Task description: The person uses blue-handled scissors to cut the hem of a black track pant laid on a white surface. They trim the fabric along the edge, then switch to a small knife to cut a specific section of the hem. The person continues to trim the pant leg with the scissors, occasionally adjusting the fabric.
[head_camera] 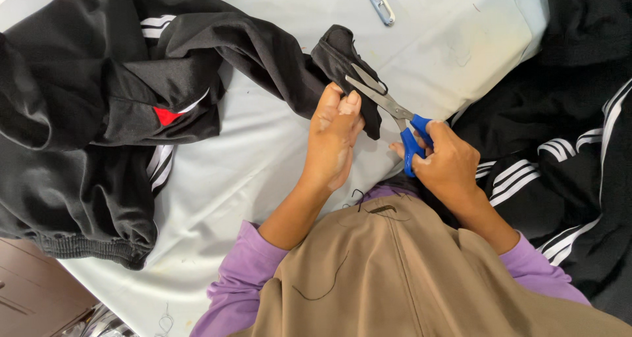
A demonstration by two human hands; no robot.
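Head cam, near to far: tan apron (408,278) over purple sleeves (240,281) at bottom. Right hand (447,162) grips blue-handled scissors (395,116), blades open at the cuff edge. Left hand (334,136) pinches the cuff of a black jacket (99,86) w/ white stripes, just beside the blades. Jacket sprawls left over white table cover (263,159). More black striped clothes (566,146) on right. Far edge: small metal clipper (378,1), well apart.

A pale, faintly stained white cloth-covered desk (263,159) fills the scene under even light; dark brown wooden furniture (33,284) sits at its lower-left corner.
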